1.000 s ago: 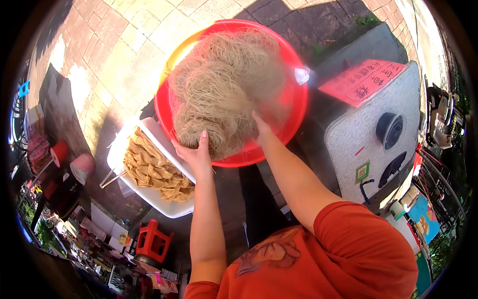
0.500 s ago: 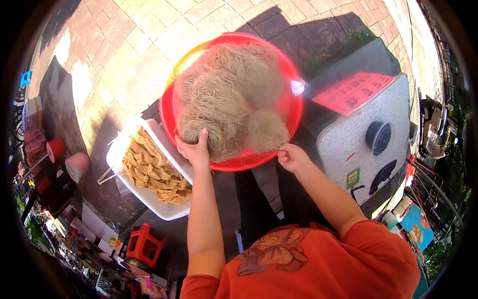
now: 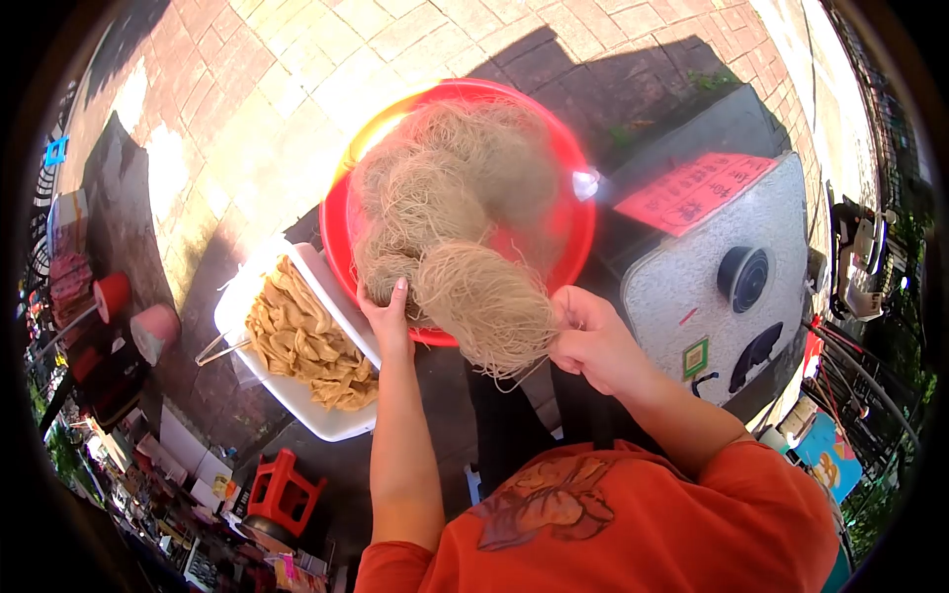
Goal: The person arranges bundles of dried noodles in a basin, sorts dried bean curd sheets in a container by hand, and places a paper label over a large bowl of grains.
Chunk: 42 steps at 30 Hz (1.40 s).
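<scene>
Head view: the right hand (image 3: pixel 603 346) holds a bundle (image 3: pixel 486 306) of fine, pale strands by its right end, the grip narrow, with thumb and fingers pinched together on the edge. The bundle is over the near side of a red basin (image 3: pixel 576 237), and its loose ends hang past the rim toward the person. Whether its far side touches the other strands cannot be told.

Behind it, a big pile (image 3: pixel 425 203) of the same strands fills much of the basin, with bare red showing to the right. The left hand (image 3: pixel 388 321) is at the near left rim, against a coil (image 3: pixel 386 274) at the pile's near end. Its thumb points up and stands apart from the fingers; these are partly hidden, so how firm this grip is cannot be told.

Just left of the basin, a white tub (image 3: pixel 331 427) holds tan, folded strips (image 3: pixel 301 331), and metal tongs (image 3: pixel 223 349) stick out over its left side. To the right, a pink sign (image 3: pixel 692 190) with dark writing is at the far edge of a speckled top (image 3: pixel 672 287), which carries a round black piece (image 3: pixel 747 280). A red stool (image 3: pixel 285 492) stands at lower left.
</scene>
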Tool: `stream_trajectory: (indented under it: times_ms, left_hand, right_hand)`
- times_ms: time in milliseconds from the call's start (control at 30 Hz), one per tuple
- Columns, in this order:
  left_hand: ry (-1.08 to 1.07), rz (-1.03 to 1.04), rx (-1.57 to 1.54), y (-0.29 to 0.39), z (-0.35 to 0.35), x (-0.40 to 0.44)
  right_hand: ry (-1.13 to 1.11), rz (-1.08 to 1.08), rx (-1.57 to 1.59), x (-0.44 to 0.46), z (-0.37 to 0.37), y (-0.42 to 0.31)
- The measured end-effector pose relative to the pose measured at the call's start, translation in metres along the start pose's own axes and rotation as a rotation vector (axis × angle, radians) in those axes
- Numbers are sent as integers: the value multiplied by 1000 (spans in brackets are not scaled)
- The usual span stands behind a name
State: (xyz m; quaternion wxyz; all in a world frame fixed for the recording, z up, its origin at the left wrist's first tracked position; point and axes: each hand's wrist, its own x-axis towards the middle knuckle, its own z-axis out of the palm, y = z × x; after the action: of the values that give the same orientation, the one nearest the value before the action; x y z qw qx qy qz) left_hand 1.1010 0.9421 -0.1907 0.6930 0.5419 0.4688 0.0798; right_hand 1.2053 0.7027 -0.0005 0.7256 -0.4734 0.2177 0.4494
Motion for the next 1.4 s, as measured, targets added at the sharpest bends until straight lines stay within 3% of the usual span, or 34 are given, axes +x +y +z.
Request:
stream_trajectory:
  times_ms: [33, 133, 267, 300, 333, 400, 433, 533, 633, 667, 700, 800, 900, 1033, 1100, 1267, 1400]
  left_hand:
    - [2, -7, 42, 1, 0, -5]
    - [-72, -98, -247, -12, -10, -14]
    - [92, -280, -337, 4, -17, -25]
    - [179, -88, -366, 2, -7, -27]
    - [217, 61, -198, 1, 1, -29]
    - [285, 346, 151, 35, 28, -40]
    - [304, 373, 421, 45, 37, -41]
    - [88, 302, 806, 40, 49, -17]
    - [67, 305, 714, 37, 52, -8]
    - [58, 308, 689, 38, 53, -7]
    - [58, 280, 689, 40, 53, -8]
    - [25, 329, 661, 28, 43, -6]
    - [-20, 322, 699, 29, 42, -8]
    - [-16, 335, 737, 26, 47, -8]
    - [-13, 363, 750, 23, 47, -5]
    - [5, 345, 762, 26, 43, -1]
    - [9, 330, 692, 29, 40, 1]
  right_hand:
    - [-36, 12, 24, 2, 6, -4]
    - [-96, 29, 78, 35, 10, 9]
    - [10, 64, -27, 117, -16, 63]
    - [46, 60, -88, 129, -18, 70]
    - [83, 62, -147, 137, -23, 77]
    - [-62, 80, -227, 134, -21, 70]
    - [-135, 87, -268, 134, -22, 68]
    - [-158, 198, -183, 146, -40, 63]
    - [182, 139, 221, 193, -96, 88]
    - [472, 137, 303, 213, -112, 97]
    - [604, 81, 298, 226, -132, 103]
    - [696, 96, 124, 286, -212, 142]
    - [836, -39, 123, 308, -209, 147]
    - [808, -198, 104, 325, -215, 169]
    - [672, -271, 226, 294, -186, 147]
    - [914, -242, -208, 258, -151, 139]
    - [823, -448, -47, 209, -82, 107]
